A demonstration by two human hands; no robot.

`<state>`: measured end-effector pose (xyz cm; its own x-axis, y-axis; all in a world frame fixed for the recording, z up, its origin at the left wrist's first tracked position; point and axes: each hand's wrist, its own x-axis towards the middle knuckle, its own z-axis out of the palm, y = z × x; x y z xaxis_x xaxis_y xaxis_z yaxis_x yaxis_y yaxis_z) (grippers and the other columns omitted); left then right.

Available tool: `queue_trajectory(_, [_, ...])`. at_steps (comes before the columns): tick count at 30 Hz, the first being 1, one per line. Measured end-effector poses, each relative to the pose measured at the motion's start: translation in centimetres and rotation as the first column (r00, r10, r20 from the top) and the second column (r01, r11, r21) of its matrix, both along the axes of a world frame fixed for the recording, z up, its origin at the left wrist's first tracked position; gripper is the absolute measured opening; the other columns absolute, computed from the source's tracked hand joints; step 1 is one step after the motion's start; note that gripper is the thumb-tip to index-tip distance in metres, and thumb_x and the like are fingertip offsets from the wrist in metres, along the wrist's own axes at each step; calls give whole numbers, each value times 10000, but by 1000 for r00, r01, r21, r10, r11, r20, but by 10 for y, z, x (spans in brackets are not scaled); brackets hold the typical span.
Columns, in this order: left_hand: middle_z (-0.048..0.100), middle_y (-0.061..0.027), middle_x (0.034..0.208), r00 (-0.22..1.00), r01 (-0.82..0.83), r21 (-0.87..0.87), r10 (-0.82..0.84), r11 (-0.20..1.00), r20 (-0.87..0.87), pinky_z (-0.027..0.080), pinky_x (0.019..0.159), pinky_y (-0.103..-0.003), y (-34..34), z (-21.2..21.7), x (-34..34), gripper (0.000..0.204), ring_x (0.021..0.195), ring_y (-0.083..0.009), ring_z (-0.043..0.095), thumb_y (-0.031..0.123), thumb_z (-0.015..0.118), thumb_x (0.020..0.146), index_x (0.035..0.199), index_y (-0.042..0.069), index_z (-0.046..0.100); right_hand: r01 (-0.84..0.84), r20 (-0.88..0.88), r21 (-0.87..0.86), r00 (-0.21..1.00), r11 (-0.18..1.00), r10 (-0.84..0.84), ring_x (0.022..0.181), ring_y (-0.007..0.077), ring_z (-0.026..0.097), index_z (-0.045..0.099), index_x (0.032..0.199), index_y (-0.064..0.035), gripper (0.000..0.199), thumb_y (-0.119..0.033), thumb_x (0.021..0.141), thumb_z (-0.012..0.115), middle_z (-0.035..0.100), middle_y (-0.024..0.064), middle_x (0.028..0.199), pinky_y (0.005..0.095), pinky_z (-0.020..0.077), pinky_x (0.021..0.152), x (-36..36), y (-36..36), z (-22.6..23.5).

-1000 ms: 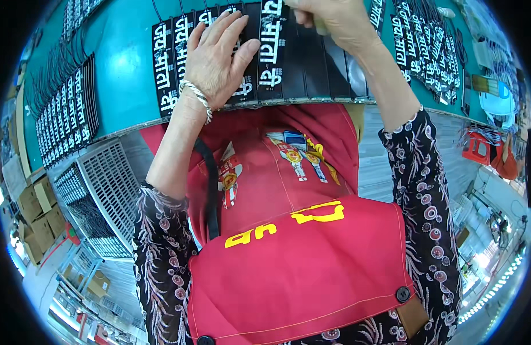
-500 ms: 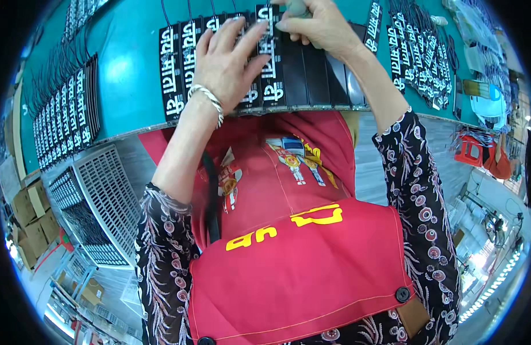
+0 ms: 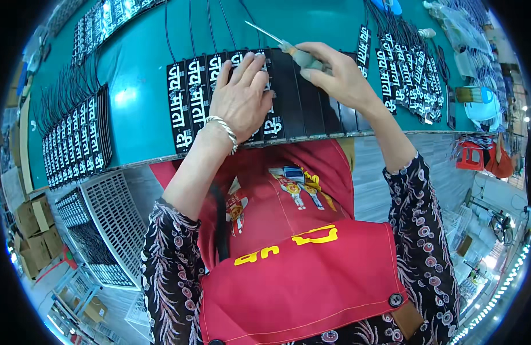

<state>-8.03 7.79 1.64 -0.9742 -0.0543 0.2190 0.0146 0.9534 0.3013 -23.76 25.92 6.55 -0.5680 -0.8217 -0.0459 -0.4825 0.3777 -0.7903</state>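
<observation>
A row of flat black strips (image 3: 178,103) with white lettering and thin black cables lies along the table's near edge. My left hand (image 3: 241,103), wearing a twisted white bracelet, rests on several of them with its fingers stretched out, covering part of their faces. My right hand (image 3: 337,75) is closed around the greenish handle of a screwdriver (image 3: 287,49). Its thin metal shaft points to the far left, above the table. Below the screwdriver, right of my left hand, plain black strips (image 3: 288,98) without lettering lie side by side.
Lettered strips with cables are stacked at the left (image 3: 75,138) and heaped at the right (image 3: 412,75). A brush (image 3: 474,94) lies by the right edge. Below the table at the left stands a white plastic crate (image 3: 113,213); a red stool (image 3: 471,158) is at the right.
The table has shifted lower in the view. My right hand has come away from the top of a lettered strip, and the screwdriver's shaft now shows. My left hand still rests on the strips.
</observation>
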Motion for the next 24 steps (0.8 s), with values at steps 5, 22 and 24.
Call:
queue_trajectory(5, [551, -138, 1404, 1000, -18, -3, 18, 1000, -24, 318, 1139, -490, 5, 2, -16, 283, 1365, -271, 468, 281, 620, 938, 1138, 82, 593, -38, -223, 14, 974, 999, 40, 1001, 249, 659, 618, 1292, -28, 416, -116, 888, 664, 676, 137, 1118, 323, 517, 889, -3, 23, 15])
queue_trajectory(22, [597, -96, 1265, 997, -64, -42, 63, 997, -33, 372, 1050, -444, 1, 0, -35, 535, 1222, -229, 562, 256, 630, 938, 1419, 79, 479, -146, -435, 243, 867, 959, 242, 777, 278, 660, 652, 1241, -115, 363, -110, 880, 696, 652, 85, 938, 361, 543, 678, -10, 8, 40])
queue_trajectory(24, [602, -91, 1245, 997, -68, -32, 66, 997, -51, 374, 1047, -451, -2, -2, -36, 538, 1215, -231, 565, 246, 634, 935, 1420, 73, 477, -153, -468, 288, 839, 945, 279, 787, 291, 664, 657, 1215, -107, 323, -137, 895, 686, 657, 98, 939, 378, 539, 685, -13, 0, 45])
